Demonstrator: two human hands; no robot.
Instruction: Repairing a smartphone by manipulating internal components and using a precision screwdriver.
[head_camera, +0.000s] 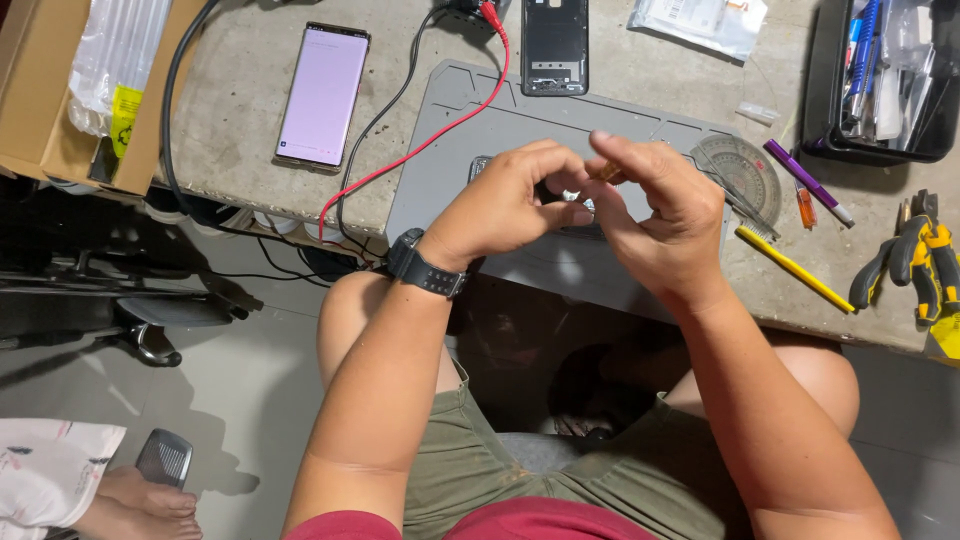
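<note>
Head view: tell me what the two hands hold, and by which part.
The left hand and right hand meet over the grey work mat, pinching something small between their fingers. What it is and where it is gripped cannot be told.

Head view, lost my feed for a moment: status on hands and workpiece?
Left hand and right hand together over grey rubber work mat, pinching a small part, mostly hidden. Lit smartphone apart at left. Red wire crosses mat.

floor (250, 400) under me – pale grey, smooth | my bench (250, 140) – worn concrete-looking top | cardboard box (40, 90) sat at its left edge
</note>
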